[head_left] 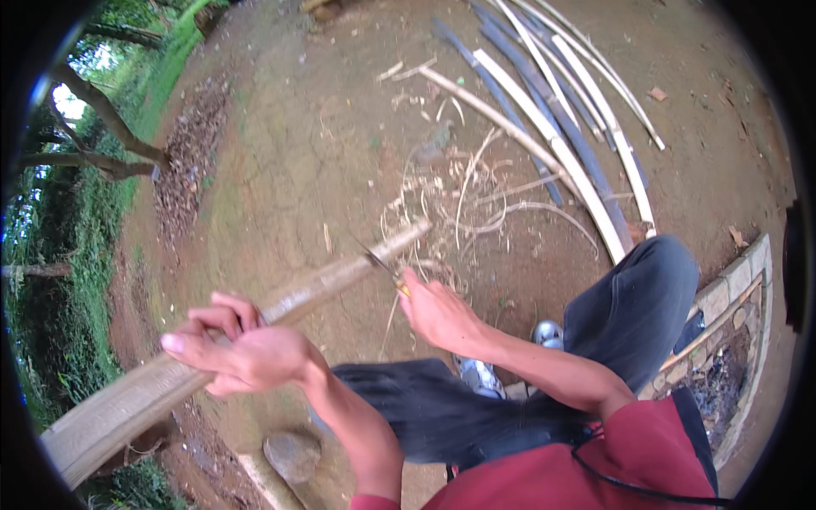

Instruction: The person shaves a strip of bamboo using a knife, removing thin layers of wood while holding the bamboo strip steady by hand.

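Observation:
A long, pale wooden pole (319, 285) slants from the lower left up toward the middle, its far end above the ground. My left hand (246, 344) is closed around its nearer part, thumb and fingers on either side. In my right hand (440, 313) is a knife (401, 286) with a yellow handle, the fingers wrapped round it. Its thin dark blade crosses the pole near the far end and seems to touch it. Thin curled shavings (442, 204) lie on the ground beyond the pole's tip.
Long split strips (544, 127), some pale and some dark, lie in a heap at the far right. A stone (291, 455) rests at lower left. A stone-edged bed (722, 285) borders the right side. Branches (102, 106) and greenery stand at the left.

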`<state>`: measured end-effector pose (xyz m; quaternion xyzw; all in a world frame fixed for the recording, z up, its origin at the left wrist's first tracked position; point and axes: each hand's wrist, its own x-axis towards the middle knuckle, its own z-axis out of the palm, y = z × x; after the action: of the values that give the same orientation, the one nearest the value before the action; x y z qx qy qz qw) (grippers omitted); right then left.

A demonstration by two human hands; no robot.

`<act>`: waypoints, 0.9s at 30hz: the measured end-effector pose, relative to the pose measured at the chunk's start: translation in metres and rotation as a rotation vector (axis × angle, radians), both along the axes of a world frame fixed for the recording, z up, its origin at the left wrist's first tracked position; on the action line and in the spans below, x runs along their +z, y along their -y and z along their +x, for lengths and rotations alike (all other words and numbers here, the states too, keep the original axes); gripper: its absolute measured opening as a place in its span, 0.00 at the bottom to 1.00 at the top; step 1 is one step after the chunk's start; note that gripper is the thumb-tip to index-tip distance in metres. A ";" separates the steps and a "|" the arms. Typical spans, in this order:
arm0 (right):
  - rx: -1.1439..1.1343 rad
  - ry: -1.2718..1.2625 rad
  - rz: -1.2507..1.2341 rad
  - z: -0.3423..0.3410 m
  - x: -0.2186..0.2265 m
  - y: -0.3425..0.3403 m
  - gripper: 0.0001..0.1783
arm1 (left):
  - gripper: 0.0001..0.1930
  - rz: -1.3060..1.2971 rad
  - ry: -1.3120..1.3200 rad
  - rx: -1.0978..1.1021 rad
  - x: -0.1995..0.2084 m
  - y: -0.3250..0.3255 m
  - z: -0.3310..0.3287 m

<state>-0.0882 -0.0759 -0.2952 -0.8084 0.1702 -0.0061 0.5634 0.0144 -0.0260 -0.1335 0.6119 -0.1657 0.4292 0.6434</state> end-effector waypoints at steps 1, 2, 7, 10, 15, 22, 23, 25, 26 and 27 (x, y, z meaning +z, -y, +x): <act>0.054 -0.069 0.017 0.005 0.020 0.008 0.11 | 0.25 0.001 0.005 -0.020 0.001 0.004 0.002; 0.039 -0.076 -0.006 0.007 0.013 0.004 0.12 | 0.25 0.002 0.010 -0.040 0.000 0.005 0.003; 0.045 -0.005 0.014 0.010 0.009 0.003 0.13 | 0.26 -0.019 -0.013 -0.008 0.001 -0.010 0.014; 0.082 0.032 0.013 0.002 0.030 0.003 0.13 | 0.26 -0.001 0.000 0.036 -0.001 -0.009 0.008; 0.023 0.040 -0.063 0.008 0.022 -0.008 0.13 | 0.26 -0.018 0.011 -0.006 -0.002 -0.012 0.014; 0.108 -0.005 0.025 -0.013 0.050 0.002 0.12 | 0.25 -0.004 0.033 -0.006 -0.004 -0.024 0.014; 0.088 -0.028 0.009 -0.011 0.041 0.000 0.12 | 0.26 -0.012 0.027 -0.011 -0.005 -0.021 0.011; 0.054 -0.065 -0.029 -0.001 0.021 -0.003 0.12 | 0.26 -0.033 0.022 -0.014 -0.003 -0.013 0.004; 0.050 -0.034 -0.046 0.000 0.020 -0.004 0.12 | 0.26 -0.033 0.023 -0.031 -0.002 -0.014 0.006; 0.045 -0.002 -0.063 0.000 0.020 -0.006 0.12 | 0.26 -0.034 0.024 -0.049 -0.002 -0.017 0.010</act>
<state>-0.0886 -0.0700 -0.2753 -0.8295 0.1523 0.0018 0.5373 0.0240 -0.0086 -0.1354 0.5915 -0.1812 0.4235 0.6618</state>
